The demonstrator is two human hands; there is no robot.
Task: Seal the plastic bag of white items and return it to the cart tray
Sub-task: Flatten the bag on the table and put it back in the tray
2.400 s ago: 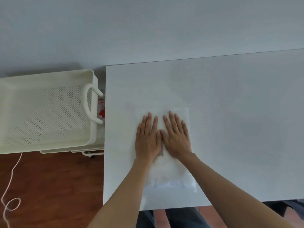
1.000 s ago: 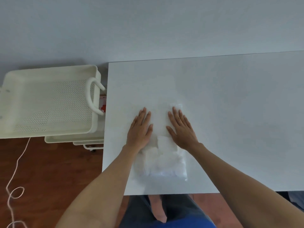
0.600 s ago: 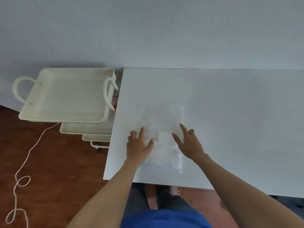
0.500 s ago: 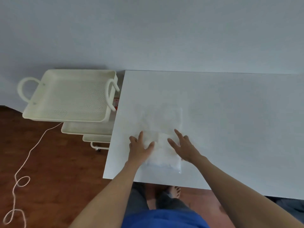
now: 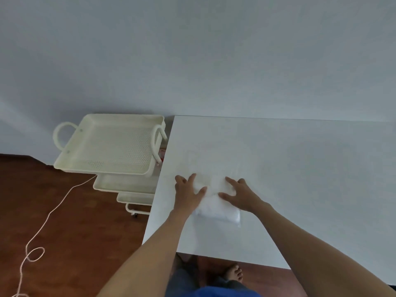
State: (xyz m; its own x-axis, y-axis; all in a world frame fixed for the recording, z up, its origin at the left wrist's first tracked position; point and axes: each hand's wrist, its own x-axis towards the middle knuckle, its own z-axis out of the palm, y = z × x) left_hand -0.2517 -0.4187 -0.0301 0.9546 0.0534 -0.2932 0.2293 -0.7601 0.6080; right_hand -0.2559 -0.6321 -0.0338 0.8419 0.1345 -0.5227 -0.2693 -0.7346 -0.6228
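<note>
A clear plastic bag [image 5: 216, 207] of white items lies flat on the white table [image 5: 300, 179], near its left front part. My left hand [image 5: 188, 192] grips the bag's left side, fingers curled over its top and thumb against it. My right hand [image 5: 241, 196] grips the bag's right side the same way. The upper, emptier part of the bag looks folded back over the white items, and I cannot see whether the bag is sealed. The cream cart's perforated top tray [image 5: 111, 144] stands to the left of the table and holds nothing.
Two lower cart trays [image 5: 126, 184] show beneath the top one. The cart has loop handles at both ends; the right handle [image 5: 157, 142] is close to the table's left edge. A pale cord [image 5: 49, 213] trails over the wooden floor. A grey wall stands behind.
My hands went from pressing flat and side by side on the bag to gripping its two sides. The bag's upper part has come back toward me. The camera has tilted up.
</note>
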